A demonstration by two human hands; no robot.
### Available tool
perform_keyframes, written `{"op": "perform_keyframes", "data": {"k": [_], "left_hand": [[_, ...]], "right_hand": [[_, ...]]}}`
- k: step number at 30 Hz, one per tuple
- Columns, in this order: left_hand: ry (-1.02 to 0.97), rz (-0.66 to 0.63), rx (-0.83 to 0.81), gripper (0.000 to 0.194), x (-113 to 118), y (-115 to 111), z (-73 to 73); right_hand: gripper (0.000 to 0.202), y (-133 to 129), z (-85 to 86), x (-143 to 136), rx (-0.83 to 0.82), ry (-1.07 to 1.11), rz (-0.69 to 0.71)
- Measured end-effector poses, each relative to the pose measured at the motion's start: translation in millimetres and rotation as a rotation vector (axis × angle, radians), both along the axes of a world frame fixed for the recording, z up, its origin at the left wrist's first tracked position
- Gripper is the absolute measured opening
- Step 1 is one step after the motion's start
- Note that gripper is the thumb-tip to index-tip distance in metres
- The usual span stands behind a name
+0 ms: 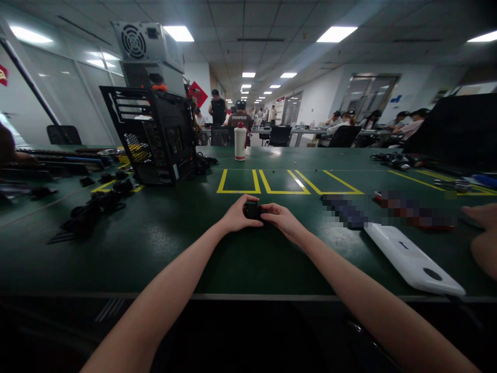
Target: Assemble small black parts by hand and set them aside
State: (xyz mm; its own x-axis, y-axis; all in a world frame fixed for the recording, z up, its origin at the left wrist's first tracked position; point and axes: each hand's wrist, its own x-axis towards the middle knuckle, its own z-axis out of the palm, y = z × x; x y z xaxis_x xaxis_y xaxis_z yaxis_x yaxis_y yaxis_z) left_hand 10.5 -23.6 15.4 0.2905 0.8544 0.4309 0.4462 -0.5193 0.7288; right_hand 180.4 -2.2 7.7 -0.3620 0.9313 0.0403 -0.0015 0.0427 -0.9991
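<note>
Near the middle of the green table (163,264), my left hand (237,215) is curved round a small dark block (251,209), thumb in front and fingers behind. On the block's right side, my right hand (280,220) has its fingers pressed together at a small dark part, too small to make out. Just beyond both hands lie yellow tape outlines (237,192) on the table.
An open black computer case (155,134) stands at the left, with black cable bundles (87,215) before it. A white bottle (239,144) stands further back. At the right lie a white device (415,259) and blurred-out items; another person's hand (483,215) is at the right edge.
</note>
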Motion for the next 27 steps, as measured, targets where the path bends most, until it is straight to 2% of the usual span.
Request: {"op": "perform_keyframes", "data": {"k": [8, 14, 17, 21, 25, 27], "left_hand": [[-0.017, 0.018, 0.005, 0.065, -2, 4, -4.4], [-0.043, 0.037, -0.064, 0.063, -11, 11, -6.6], [-0.047, 0.095, -0.152, 0.064, -17, 14, -7.3], [-0.074, 0.140, -0.273, 0.064, -22, 15, -8.8], [-0.095, 0.114, -0.267, 0.065, -23, 16, -11.0], [-0.094, 0.112, -0.259, 0.066, -23, 17, -12.3]], "right_hand": [[0.037, 2, -4.2, -3, 0.057, 0.009, -0.007], [0.036, 14, -3.2, 7, 0.121, -0.036, -0.242], [0.035, 18, -1.5, 14, 0.112, -0.114, -0.289], [0.039, 17, 3.8, 22, 0.108, -0.258, -0.196], [0.058, 14, 6.1, 31, 0.160, -0.431, 0.006], [0.059, 15, 4.0, 33, 0.229, -0.493, 0.015]]}}
